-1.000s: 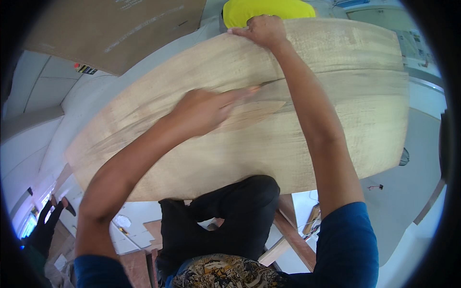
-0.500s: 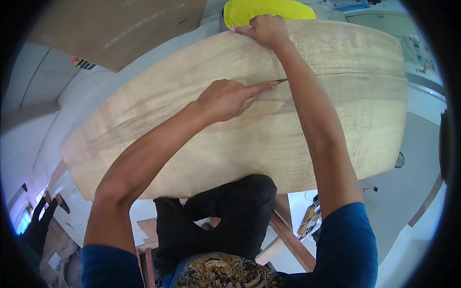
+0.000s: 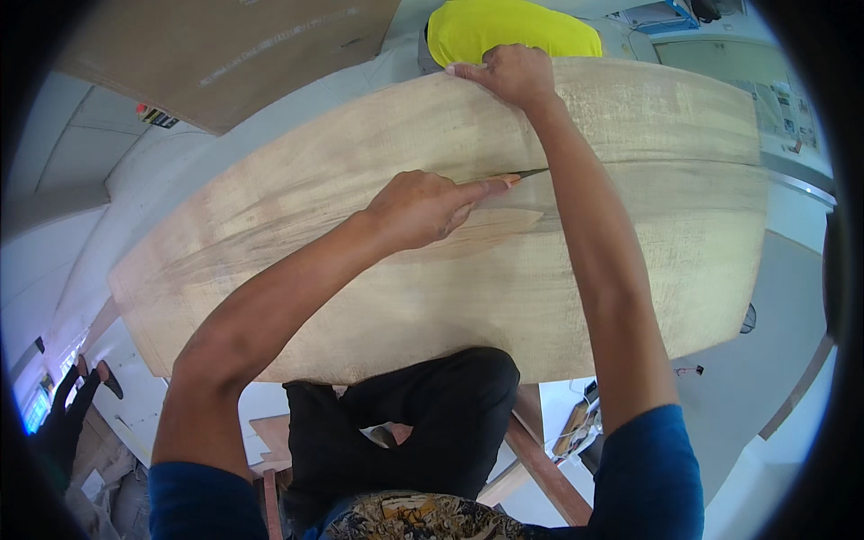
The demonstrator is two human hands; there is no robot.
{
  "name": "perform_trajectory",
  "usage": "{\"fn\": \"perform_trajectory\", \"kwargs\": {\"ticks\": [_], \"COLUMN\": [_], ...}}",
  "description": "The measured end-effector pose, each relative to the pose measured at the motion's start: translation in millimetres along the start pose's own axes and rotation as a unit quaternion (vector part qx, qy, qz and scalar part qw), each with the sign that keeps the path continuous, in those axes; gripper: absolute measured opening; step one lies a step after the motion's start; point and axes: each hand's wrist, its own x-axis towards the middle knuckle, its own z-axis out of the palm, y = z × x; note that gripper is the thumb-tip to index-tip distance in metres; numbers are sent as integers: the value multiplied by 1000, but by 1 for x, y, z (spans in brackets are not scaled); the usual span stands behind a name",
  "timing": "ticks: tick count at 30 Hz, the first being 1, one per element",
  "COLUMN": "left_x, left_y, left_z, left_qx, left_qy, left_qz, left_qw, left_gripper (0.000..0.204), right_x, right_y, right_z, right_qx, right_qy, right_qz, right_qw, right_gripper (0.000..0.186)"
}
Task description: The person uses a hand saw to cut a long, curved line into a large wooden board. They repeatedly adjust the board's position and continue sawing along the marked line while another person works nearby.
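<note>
Veneer [image 3: 432, 270], a wide pale wooden sheet, lies across the person's lap, filling the middle of the view. Left hand [image 3: 423, 209] rests on it, fingers pressed together around a thin blade [image 3: 526, 175] at a seam. Right hand [image 3: 511, 76] grips the sheet's far edge, fingers curled over it, beside a yellow cushion [image 3: 508, 29].

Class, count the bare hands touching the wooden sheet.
2. The left hand presses a thin blade near the sheet's middle; the right hand grips its far edge. None seem hidden.
</note>
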Motion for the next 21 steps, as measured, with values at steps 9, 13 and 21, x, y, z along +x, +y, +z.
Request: {"fn": "perform_trajectory", "kwargs": {"ticks": [9, 13, 21], "left_x": [-190, -115, -54], "left_y": [35, 11, 2], "left_z": [-127, -76, -26], "left_qx": [40, 68, -17], "left_qy": [-93, -80, 8], "left_qz": [-91, -61, -3], "left_qw": [991, 993, 1000], "left_gripper": [82, 78, 72], "right_x": [-13, -11, -12], "right_y": [-3, -6, 0], "right_z": [-20, -24, -21], "right_qx": [-6, 1, 17], "right_qy": [-77, -63, -60], "right_qz": [43, 36, 18], "right_qw": [996, 997, 998], "right_gripper": [81, 84, 87]}}
